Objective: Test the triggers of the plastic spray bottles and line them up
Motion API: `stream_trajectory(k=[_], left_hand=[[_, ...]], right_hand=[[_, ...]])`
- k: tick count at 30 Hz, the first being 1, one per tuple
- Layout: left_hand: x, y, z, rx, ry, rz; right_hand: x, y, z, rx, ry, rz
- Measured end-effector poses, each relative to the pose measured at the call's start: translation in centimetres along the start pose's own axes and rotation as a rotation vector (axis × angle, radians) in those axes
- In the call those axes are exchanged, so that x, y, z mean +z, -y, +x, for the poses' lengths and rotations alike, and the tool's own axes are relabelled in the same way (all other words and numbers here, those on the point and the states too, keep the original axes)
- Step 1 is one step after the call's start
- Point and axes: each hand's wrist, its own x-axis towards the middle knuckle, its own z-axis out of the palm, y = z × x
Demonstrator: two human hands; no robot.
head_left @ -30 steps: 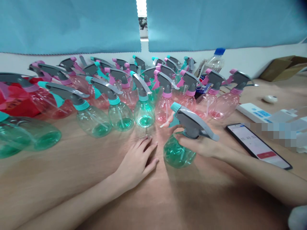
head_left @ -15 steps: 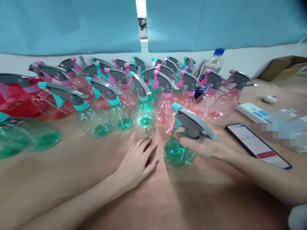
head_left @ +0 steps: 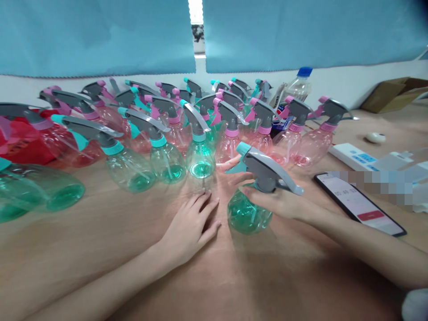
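We grip a green spray bottle point(head_left: 248, 215) by its neck in our right hand point(head_left: 286, 205), in front of the clustered bottles point(head_left: 129, 168). Our left hand point(head_left: 189, 229) lies loosely spread on the table point(head_left: 110, 240) just beside it, holding nothing.

Tally: two hands point(head_left: 189, 229), over twenty spray bottles point(head_left: 200, 162).
I count one green bottle point(head_left: 249, 211) gripped, three green uprights point(head_left: 169, 162) mid-row, four pink bottles point(head_left: 262, 140) to their right; ranks behind overlap, exact total unclear. One phone point(head_left: 361, 205), one power strip point(head_left: 354, 156), one blue-capped bottle point(head_left: 297, 87), one cardboard box point(head_left: 389, 96), one red bundle point(head_left: 26, 145). Blue panels point(head_left: 96, 35): two.
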Motion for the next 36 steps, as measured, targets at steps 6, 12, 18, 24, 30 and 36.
stream_trajectory(k=[6,12,18,24,30,36], left_hand=[[-0.03,-0.05,0.00,-0.002,0.009,0.001],[0.01,0.01,-0.02,-0.002,-0.005,-0.022],[0.06,0.01,-0.04,-0.004,0.009,-0.005],[0.04,-0.01,0.04,-0.001,0.010,-0.004],[-0.05,-0.02,-0.03,-0.003,0.014,0.004],[-0.02,-0.01,0.04,0.004,0.010,0.002]], right_hand=[[0.04,-0.15,0.05,-0.038,0.004,0.025],[0.03,-0.19,0.11,-0.042,0.006,0.023],[0.09,-0.27,0.11,-0.050,-0.023,-0.009],[0.10,-0.16,0.14,-0.079,-0.035,-0.041],[0.03,-0.27,0.03,-0.057,-0.030,-0.071],[0.09,-0.35,0.13,-0.082,-0.026,-0.075]])
